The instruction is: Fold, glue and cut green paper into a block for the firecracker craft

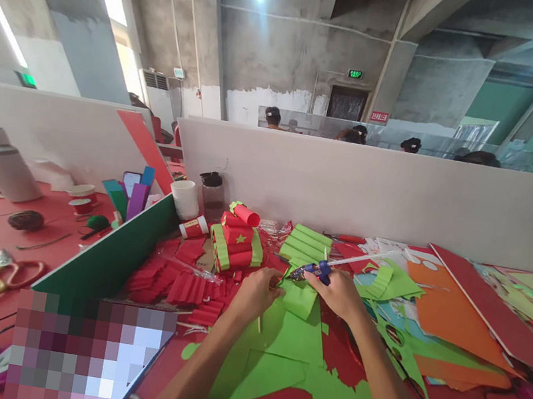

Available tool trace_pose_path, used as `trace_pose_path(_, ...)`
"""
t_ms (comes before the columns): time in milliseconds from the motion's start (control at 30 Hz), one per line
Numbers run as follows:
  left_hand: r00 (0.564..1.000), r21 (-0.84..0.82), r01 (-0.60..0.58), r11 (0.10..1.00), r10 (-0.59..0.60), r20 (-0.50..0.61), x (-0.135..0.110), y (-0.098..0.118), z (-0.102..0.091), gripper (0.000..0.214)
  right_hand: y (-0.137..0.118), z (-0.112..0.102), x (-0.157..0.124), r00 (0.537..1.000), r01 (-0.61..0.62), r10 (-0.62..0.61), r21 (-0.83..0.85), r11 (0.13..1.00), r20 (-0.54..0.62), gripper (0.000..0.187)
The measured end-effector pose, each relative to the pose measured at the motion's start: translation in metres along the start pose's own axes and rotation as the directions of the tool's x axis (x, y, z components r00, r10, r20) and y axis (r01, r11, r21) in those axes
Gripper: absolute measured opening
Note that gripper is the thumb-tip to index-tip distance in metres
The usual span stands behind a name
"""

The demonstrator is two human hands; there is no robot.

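My right hand (340,294) is wrapped round a blue hot glue gun (320,271), with a long clear glue stick (363,258) jutting out of its back. The gun's nozzle points left, toward my left hand (255,294). The fingers of my left hand are pinched together near the nozzle; what they hold is too small to make out. Under the hands lie green paper sheets (293,335). Just beyond the left hand stands a red paper model (237,257) with green bands and a star. Pleated green paper (308,241) lies behind the gun.
Pleated red paper pieces (186,288) are heaped at left beside a green divider (100,254). Paper cups (184,199) and a dark-lidded bottle (212,194) stand behind. Orange sheets (451,310) lie at right, and scissors (1,279) at far left. A white partition (374,189) closes the back.
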State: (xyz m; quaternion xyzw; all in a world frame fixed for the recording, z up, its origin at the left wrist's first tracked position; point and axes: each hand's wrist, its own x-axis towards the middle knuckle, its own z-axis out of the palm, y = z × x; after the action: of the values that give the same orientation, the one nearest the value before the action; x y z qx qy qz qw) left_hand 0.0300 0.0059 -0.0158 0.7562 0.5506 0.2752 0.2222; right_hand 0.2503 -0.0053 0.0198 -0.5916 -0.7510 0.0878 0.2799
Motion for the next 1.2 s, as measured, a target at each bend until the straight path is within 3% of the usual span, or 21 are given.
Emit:
trace_pose_path(300, 1.000, 0.005, 0.016, 1.000, -0.016, -0.002, 0.001, -0.001, 0.000, 0.031, 0.000, 0.010, 0.002, 1.000, 0.020, -0.020, 0.008, 1.000, 0.002, 0.050)
trace_pose_path(733, 1.000, -0.005, 0.012, 1.000, -0.012, 0.007, 0.001, -0.005, 0.002, 0.037, 0.008, 0.018, 0.006, 0.993, -0.089, 0.082, -0.091, 0.992, -0.083, 0.050)
trace_pose_path(900, 0.999, 0.008, 0.014, 1.000, -0.014, 0.036, 0.001, -0.002, 0.002, 0.042, 0.010, 0.012, 0.004, 0.998, -0.046, 0.046, -0.008, 0.999, -0.044, 0.045)
trace_pose_path(1200, 0.985, 0.141, -0.174, 0.975, 0.171, 0.038, -0.005, -0.001, 0.001, 0.032, 0.022, -0.001, 0.002, 0.999, -0.044, 0.045, 0.071, 0.996, -0.012, 0.047)
